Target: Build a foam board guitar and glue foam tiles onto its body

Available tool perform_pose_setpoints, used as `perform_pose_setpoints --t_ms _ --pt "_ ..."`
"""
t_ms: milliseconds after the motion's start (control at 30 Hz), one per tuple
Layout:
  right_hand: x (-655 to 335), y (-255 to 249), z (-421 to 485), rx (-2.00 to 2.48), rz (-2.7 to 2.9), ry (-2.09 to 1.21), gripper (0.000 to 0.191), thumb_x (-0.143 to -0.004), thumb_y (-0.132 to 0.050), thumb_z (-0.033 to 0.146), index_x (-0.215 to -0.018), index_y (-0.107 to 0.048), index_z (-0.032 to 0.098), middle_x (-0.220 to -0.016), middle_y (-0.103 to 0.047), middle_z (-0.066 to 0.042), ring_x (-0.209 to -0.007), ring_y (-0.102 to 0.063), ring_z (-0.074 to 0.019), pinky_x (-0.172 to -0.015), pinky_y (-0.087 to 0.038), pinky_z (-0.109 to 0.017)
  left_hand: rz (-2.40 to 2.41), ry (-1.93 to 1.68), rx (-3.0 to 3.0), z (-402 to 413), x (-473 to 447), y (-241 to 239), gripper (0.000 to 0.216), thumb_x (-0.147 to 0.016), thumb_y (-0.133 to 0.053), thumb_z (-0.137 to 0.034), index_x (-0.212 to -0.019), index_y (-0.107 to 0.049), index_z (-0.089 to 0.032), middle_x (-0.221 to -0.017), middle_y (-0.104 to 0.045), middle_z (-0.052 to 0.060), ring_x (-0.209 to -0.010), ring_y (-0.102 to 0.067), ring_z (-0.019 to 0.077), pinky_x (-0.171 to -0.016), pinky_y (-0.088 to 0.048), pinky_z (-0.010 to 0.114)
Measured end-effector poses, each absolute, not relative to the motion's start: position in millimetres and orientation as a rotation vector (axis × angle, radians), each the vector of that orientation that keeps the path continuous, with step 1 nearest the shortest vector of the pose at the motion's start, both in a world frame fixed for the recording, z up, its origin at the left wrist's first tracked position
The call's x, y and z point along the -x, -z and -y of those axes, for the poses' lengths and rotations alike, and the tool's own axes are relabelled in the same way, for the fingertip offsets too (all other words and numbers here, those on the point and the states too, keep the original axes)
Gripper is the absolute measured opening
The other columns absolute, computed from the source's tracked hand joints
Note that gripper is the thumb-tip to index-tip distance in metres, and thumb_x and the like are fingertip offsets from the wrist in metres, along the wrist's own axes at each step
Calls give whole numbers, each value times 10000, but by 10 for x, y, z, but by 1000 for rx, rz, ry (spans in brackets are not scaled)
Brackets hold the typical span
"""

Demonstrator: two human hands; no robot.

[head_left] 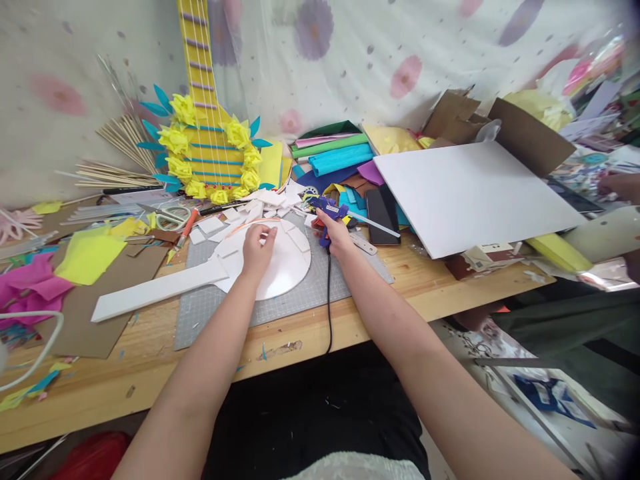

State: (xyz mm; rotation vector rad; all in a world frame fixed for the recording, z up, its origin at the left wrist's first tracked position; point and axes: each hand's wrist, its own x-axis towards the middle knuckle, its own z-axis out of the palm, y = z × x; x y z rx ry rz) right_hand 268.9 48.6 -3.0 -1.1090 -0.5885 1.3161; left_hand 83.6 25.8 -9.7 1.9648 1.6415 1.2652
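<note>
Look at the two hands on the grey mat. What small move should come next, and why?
Probably swing the glue gun over to the rim of the white cutout, beside the left hand. The right hand grips the gun just off the cutout's upper right edge, the left hand lies flat on it, and loose white pieces sit along that rim.

free: table front (425, 288) | blocked: glue gun cord (329, 300), white board (470, 193)

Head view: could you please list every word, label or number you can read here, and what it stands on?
None can be read.
The glue gun in the right hand: any marking too blurred.
The cutting mat: grid lines, no legible numbers.
The printed sheets at far right: too blurred.
</note>
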Motion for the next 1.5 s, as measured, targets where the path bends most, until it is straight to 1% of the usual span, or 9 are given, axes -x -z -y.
perform_pose_setpoints --t_ms 100,300,567,800,900,1033,1267,1367,1500 --pt "-2686 32 -490 1113 573 -1295 276 -671 -759 370 -752 -569 187 -629 -624 23 -590 -604 -103 -455 -458 -190 -1744 -1342 -1809 -284 -697 68 244 -885 -469 -329 -669 -433 -221 -717 -522 -2 -734 -521 145 -742 -437 275" --pt "-2696 51 -505 1136 552 -1180 282 -667 -743 403 -711 -577 179 -635 -616 21 -594 -599 -95 -439 -428 -178 -1760 -1431 -1634 -342 -479 -51 366 -916 -387 -323 -570 -421 -209 -580 -481 -10 -612 -469 137 -662 -374 263" --pt "-2697 37 -499 1167 547 -1142 271 -672 -727 395 -727 -570 181 -641 -611 22 -587 -595 -94 -446 -425 -182 -1935 -1356 -1528 -482 -117 -199 184 -789 -578 -239 -638 -482 -197 -655 -507 -23 -643 -458 134 -654 -360 258" --pt "-2703 42 -515 1169 543 -1165 257 -671 -724 368 -760 -569 183 -654 -621 20 -596 -602 -97 -442 -416 -182 -2000 -1117 -1657 -481 146 -401 261 -753 -631 -350 -571 -528 -194 -582 -520 -8 -631 -496 163 -658 -390 276" --pt "-2696 36 -510 1170 546 -1170 264 -665 -732 364 -773 -579 178 -646 -618 18 -591 -597 -97 -439 -412 -182 -2153 -904 -1678 -476 312 -474 221 -783 -572 -327 -603 -581 -200 -626 -574 15 -667 -537 197 -670 -399 303" --pt "-2688 40 -512 1182 556 -1180 263 -662 -732 365 -766 -578 179 -647 -623 12 -601 -601 -103 -443 -413 -186 -2434 -618 -1538 -495 569 -501 252 -693 -696 -408 -631 -583 -191 -667 -599 30 -668 -545 209 -663 -407 319" --pt "-2696 68 -522 1185 594 -1174 282 -652 -736 389 -754 -567 186 -648 -629 11 -618 -612 -115 -450 -423 -195 -2306 -224 -1906 -603 669 -495 486 -686 -733 -276 -1123 -590 -120 -1135 -637 115 -987 -596 245 -812 -435 299" --pt "-2697 59 -512 1184 588 -1185 288 -647 -740 392 -762 -571 190 -647 -635 8 -619 -618 -119 -454 -426 -199 -2285 98 -1959 -655 638 -510 541 -709 -695 -250 -1209 -560 -93 -1213 -613 156 -1075 -577 286 -852 -428 314" --pt "-2684 47 -499 1196 606 -1181 279 -645 -737 385 -752 -568 190 -641 -632 10 -619 -617 -119 -454 -418 -198 -2315 167 -1916 -694 656 -503 541 -756 -642 -280 -1239 -535 -64 -1271 -587 184 -1116 -564 287 -866 -422 311"
